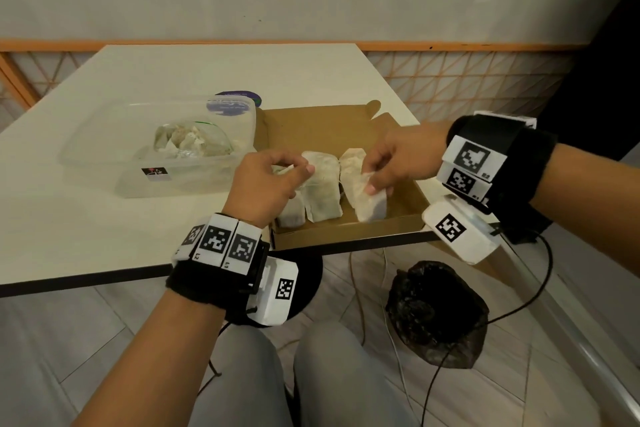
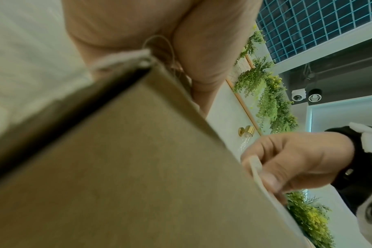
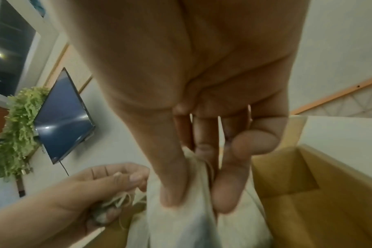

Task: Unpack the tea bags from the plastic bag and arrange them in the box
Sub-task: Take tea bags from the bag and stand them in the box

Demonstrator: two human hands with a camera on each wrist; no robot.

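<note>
Right now, from my remote station, I read the scene like this:

Left hand: my left hand (image 1: 268, 180) hovers over the near-left part of the shallow brown cardboard box (image 1: 349, 236), fingers curled, pinching the strings and top of a pale paper tea bag (image 1: 292, 215).

Right hand: my right hand (image 1: 398, 159) pinches another pale paper tea bag (image 1: 367, 198) between thumb and fingertips (image 3: 174, 189); that bag hangs into the box's right half.

Middle tea bag: a third pale bag (image 1: 322, 194) lies flat in the box between the two held ones.

Box: it sits open on the cream desk (image 1: 104, 236), at the near edge.

Plastic bag: the clear plastic bag of remaining tea bags (image 1: 192, 142) rests inside a clear plastic tub (image 1: 138, 184), just left of the box.

Floor: a crumpled black bag (image 1: 436, 315) lies under the desk edge.
</note>
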